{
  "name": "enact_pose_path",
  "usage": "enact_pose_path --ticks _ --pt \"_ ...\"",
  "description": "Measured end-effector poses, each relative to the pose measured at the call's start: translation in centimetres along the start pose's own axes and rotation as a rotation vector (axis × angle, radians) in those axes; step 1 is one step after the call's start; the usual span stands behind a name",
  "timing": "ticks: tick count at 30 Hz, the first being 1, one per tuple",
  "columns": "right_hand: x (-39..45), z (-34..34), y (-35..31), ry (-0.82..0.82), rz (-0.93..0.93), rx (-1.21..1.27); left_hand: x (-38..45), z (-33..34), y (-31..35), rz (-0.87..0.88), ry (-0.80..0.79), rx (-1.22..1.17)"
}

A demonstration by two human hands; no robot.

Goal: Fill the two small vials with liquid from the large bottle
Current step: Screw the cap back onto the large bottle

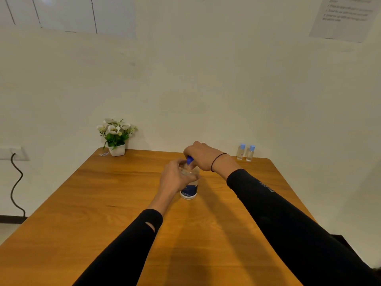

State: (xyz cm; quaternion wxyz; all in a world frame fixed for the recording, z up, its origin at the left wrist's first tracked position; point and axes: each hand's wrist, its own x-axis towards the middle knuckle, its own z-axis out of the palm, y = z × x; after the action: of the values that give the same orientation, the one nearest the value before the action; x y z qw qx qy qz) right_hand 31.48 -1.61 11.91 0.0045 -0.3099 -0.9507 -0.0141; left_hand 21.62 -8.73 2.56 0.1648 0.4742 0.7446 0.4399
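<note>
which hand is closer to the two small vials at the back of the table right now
Right. The right hand is at the large bottle's blue cap, with the two small vials a short way to its right. The left hand grips the large bottle, farther from them.

Your left hand point(175, 176) wraps the shoulder of the large bottle point(189, 190), which stands upright mid-table point(103, 213). Your right hand point(201, 155) comes over the top, fingers closed on the blue cap point(189, 160). Far right, by the wall, the two small vials point(245, 152) stand side by side, capped. A potted flower point(115, 136) sits far left.
</note>
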Motion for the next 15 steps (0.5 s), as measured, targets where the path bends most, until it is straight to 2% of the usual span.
enact_pose_path --ticks 4,9,15 --pt "0.09 -0.46 0.24 0.009 0.036 -0.149 -0.06 -0.2 -0.07 0.012 0.01 -0.006" --pt "-0.32 -0.49 0.74 -0.038 -0.036 0.059 -0.25 -0.05 -0.11 0.02 0.013 -0.005" --pt "-0.85 -0.87 -0.04 0.042 0.038 -0.138 -0.17 0.04 -0.17 0.028 0.018 0.03"
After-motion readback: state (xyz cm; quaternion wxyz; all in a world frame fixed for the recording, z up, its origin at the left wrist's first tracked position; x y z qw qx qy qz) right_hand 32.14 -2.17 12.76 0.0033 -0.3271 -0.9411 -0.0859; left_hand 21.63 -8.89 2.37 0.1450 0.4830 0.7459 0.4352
